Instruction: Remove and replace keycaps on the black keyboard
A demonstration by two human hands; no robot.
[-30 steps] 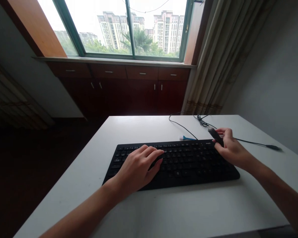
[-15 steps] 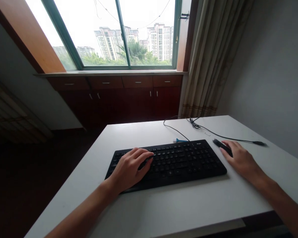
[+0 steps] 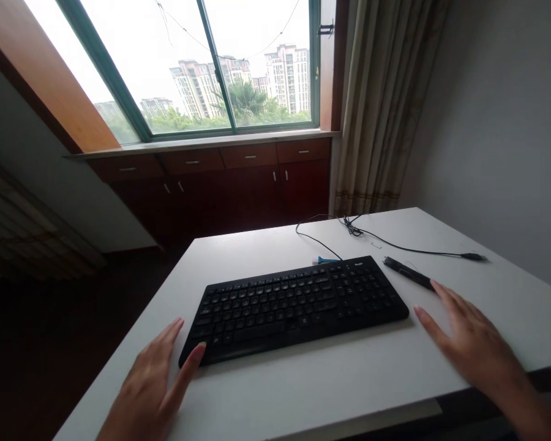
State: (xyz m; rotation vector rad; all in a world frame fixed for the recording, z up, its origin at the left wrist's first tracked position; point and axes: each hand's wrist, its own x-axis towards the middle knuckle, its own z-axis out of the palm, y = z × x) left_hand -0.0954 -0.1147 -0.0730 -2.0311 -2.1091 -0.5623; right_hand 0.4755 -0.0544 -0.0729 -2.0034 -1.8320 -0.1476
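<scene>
A black keyboard (image 3: 275, 306) lies at a slant on the white table (image 3: 312, 392). My left hand (image 3: 153, 380) is open at its left end, the thumb over the front left corner and the other fingers just outside the edge. To the right of the keyboard lies a slim black stick-like tool (image 3: 408, 272) with a rough tip; its exact kind I cannot make out. My right hand (image 3: 472, 337) is open, thumb apart from the fingers, with the fingertips at the tool's near end. Whether they touch it is unclear.
Behind the keyboard sits a small blue and white item (image 3: 326, 260). A black cable (image 3: 408, 249) with a bundled loop runs along the back to a USB-like plug (image 3: 472, 256) at the right. Beyond the table are dark red cabinets (image 3: 211, 190) under a window and a curtain (image 3: 376, 122).
My left hand has moved off the keys to the keyboard's left end. My right hand has let go of the black tool and drawn back toward me. The view has shifted slightly.
</scene>
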